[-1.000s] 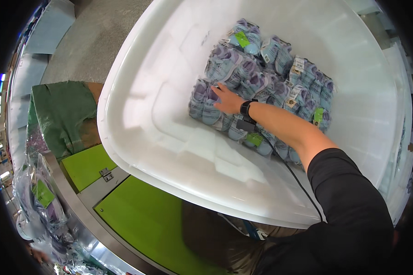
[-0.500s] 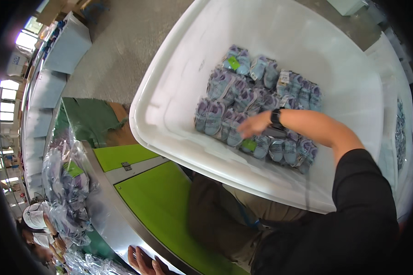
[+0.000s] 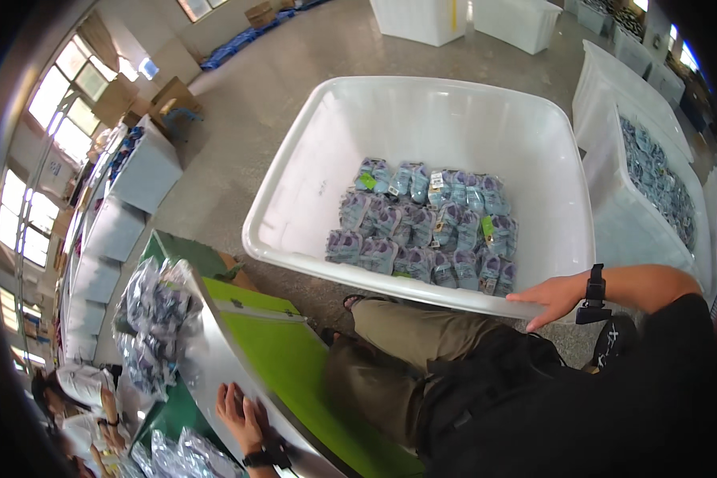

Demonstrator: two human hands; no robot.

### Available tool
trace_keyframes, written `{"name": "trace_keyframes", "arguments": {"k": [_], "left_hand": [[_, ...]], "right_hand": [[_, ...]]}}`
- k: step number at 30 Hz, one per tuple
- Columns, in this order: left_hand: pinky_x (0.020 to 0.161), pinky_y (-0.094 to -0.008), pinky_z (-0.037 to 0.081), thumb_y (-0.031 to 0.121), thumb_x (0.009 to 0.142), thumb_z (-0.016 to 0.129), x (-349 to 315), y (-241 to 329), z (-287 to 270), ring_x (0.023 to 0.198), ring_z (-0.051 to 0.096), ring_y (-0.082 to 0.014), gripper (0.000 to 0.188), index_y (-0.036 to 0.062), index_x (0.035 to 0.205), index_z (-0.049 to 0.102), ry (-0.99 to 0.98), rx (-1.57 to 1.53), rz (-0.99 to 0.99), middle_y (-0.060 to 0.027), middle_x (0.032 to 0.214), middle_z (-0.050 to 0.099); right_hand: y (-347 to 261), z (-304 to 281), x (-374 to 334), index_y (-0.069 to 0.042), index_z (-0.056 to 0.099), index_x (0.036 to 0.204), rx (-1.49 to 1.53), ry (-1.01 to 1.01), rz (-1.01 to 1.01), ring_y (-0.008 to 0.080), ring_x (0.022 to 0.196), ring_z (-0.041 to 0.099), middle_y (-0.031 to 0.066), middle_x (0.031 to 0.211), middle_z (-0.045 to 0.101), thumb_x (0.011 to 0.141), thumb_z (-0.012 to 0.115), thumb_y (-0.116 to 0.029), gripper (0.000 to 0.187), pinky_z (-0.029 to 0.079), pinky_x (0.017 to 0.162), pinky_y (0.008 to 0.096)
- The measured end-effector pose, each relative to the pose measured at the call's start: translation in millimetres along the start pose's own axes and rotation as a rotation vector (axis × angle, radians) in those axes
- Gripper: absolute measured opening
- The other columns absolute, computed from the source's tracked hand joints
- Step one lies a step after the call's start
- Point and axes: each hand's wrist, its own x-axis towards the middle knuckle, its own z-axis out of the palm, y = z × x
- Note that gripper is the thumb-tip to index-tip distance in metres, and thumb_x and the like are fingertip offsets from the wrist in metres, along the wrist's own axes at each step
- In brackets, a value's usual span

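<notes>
1. The white tub (image 3: 311, 167) is big, smooth and rounded at the rim – my right hand (image 3: 551, 296) lies flat and open on its near edge, gripping nothing.
2. Inside it, blue-purple packets (image 3: 422, 227) lie in rows.
3. My left hand (image 3: 243, 416) rests spread on the bench (image 3: 295, 358) – left of the tub.

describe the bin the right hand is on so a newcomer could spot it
Start at the green table; the bin stands on the floor just beyond it. The right hand rests on its near rim. Unlike the fuller bin beside it, packets cover only its bottom.
</notes>
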Motion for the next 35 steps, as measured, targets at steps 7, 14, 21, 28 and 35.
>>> {"name": "trace_keyframes", "arguments": {"k": [7, 14, 21, 28, 35], "left_hand": [[0.111, -0.0439, 0.036, 0.018, 0.089, 0.065, 1.9, -15.2, 11.0, 0.129, 0.046, -0.0365, 0.038, 0.0044, 0.124, 0.065, 0.136, -0.123, -0.068, -0.0207, 0.139, 0.051], [0.111, -0.0445, 0.038, 0.035, 0.089, 0.068, -8.1, -4.8, -0.3, 0.132, 0.047, -0.0393, 0.048, 0.0033, 0.125, 0.064, 0.093, -0.132, -0.039, -0.0240, 0.139, 0.053], [0.108, -0.0408, 0.041, 0.033, 0.087, 0.070, -49.8, 37.9, -42.7, 0.129, 0.051, -0.0352, 0.049, 0.0038, 0.126, 0.064, -0.060, -0.200, -0.220, -0.0205, 0.139, 0.055], [0.096, -0.0386, 0.049, 0.019, 0.084, 0.071, -97.4, 36.6, -118.9, 0.110, 0.063, -0.0338, 0.036, 0.0033, 0.116, 0.067, 0.391, 0.014, -0.354, -0.0181, 0.116, 0.067], [0.115, -0.0407, 0.033, 0.046, 0.086, 0.068, -132.5, -128.6, -138.3, 0.136, 0.046, -0.0359, 0.075, -0.0047, 0.139, 0.051, 0.432, 0.096, -1.148, -0.0244, 0.138, 0.055]], "right_hand": [[-144.0, -48.8, -28.0, 0.000, 0.059, 0.128, -0.057, 0.222, -0.228, 0.0285, 0.102, 0.068, 0.0160, 0.114, 0.070, 0.089, 0.071, -0.035, 0.054, 0.053, 0.087, 0.0354], [-389.5, -120.9, -35.3, -0.003, 0.065, 0.115, -0.345, 0.121, -1.170, 0.0224, 0.090, 0.067, 0.0101, 0.102, 0.070, 0.088, 0.071, -0.026, 0.036, 0.052, 0.079, 0.0324], [-555.2, -195.1, 120.1, -0.005, 0.066, 0.102, 0.122, 0.258, -1.334, 0.0162, 0.075, 0.063, 0.0068, 0.087, 0.068, 0.094, 0.060, -0.027, 0.025, 0.049, 0.068, 0.0294], [-513.7, -74.4, 300.0, -0.008, 0.067, 0.093, 0.908, -0.558, -0.785, 0.0121, 0.062, 0.059, 0.0019, 0.071, 0.064, 0.099, 0.054, -0.028, 0.024, 0.047, 0.058, 0.0272], [-389.0, 3.8, 296.8, -0.002, 0.065, 0.102, 0.659, -0.455, -0.440, 0.0144, 0.065, 0.065, 0.0054, 0.076, 0.065, 0.100, 0.055, -0.027, 0.027, 0.052, 0.059, 0.0291]]}}
